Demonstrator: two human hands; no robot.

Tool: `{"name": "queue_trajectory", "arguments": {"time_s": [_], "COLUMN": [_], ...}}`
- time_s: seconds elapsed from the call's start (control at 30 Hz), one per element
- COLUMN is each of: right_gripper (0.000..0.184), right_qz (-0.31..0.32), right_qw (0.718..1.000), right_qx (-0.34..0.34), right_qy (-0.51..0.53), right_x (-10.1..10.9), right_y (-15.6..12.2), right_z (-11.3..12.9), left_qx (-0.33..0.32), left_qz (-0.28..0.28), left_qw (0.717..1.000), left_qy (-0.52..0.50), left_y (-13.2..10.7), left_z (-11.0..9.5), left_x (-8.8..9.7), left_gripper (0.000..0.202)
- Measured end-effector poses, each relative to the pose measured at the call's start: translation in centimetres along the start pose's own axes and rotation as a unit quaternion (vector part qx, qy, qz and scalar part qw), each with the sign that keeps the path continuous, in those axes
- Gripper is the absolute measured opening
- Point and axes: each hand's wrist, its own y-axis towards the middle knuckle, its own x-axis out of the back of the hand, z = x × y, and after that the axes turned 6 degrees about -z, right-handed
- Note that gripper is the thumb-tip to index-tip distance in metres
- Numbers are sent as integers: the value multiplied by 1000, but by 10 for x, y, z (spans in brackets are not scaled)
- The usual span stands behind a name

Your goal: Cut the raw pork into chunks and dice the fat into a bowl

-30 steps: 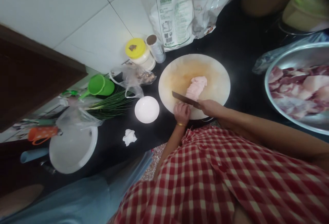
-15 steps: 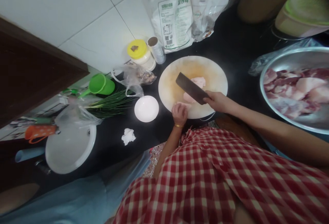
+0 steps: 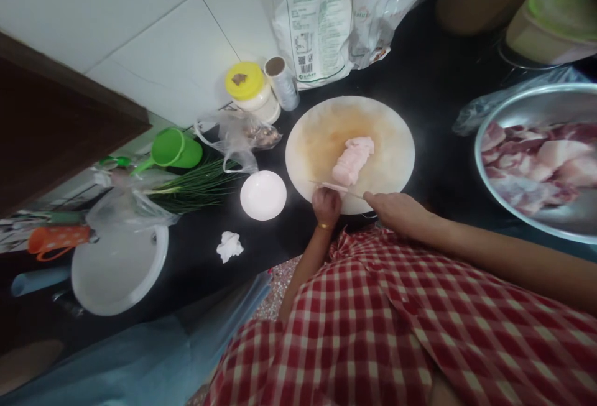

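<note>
A pale pink slab of meat (image 3: 353, 160) lies on a round cutting board (image 3: 392, 126) on the black counter. My right hand (image 3: 394, 210) is closed round the handle of a cleaver (image 3: 332, 186), whose blade shows edge-on just at the near end of the meat. My left hand (image 3: 326, 204), with a gold bangle at the wrist, is curled at the board's near edge beside the blade, fingers bent over the near end of the meat.
A small white bowl (image 3: 263, 194) sits left of the board. A steel basin of raw meat pieces (image 3: 536, 157) stands at the right. Green onions (image 3: 196, 185), a green cup (image 3: 173, 148), a yellow-lidded jar (image 3: 247, 86), a printed bag (image 3: 321, 20) and a white plate (image 3: 116, 269) crowd the counter.
The cleaver was raised flat over the meat half a second ago; it has come down and now stands edge-on at the meat's near end. My left hand stayed put.
</note>
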Motion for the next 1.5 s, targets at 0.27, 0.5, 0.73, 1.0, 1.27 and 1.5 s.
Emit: {"name": "queue_trajectory", "arguments": {"time_s": [0.27,0.5,0.73,1.0,1.27,1.5], "right_gripper": [44,45,46,44,53,47], "right_qz": [-33,-39,-1,-59,-10,-88], "right_qw": [999,997,999,988,908,969], "right_qx": [36,59,42,36,-25,-2], "right_qy": [16,22,5,135,418,231], "right_x": [-6,-15,-27,-30,-20,2], "right_y": [34,46,41,83,73,37], "right_z": [11,5,-6,4,-42,-23], "left_qx": [-5,16,15,17,25,55], "left_qz": [8,27,30,20,34,12], "left_qw": [1000,999,999,1000,999,998], "left_qy": [1,-6,-3,-6,-24,-24], "left_y": [0,-2,-2,-1,-5,-16], "left_z": [2,1,1,4,5,6], "left_x": [-2,-2,-3,-2,9,6], "left_gripper": [16,19,14,15,25,23]}}
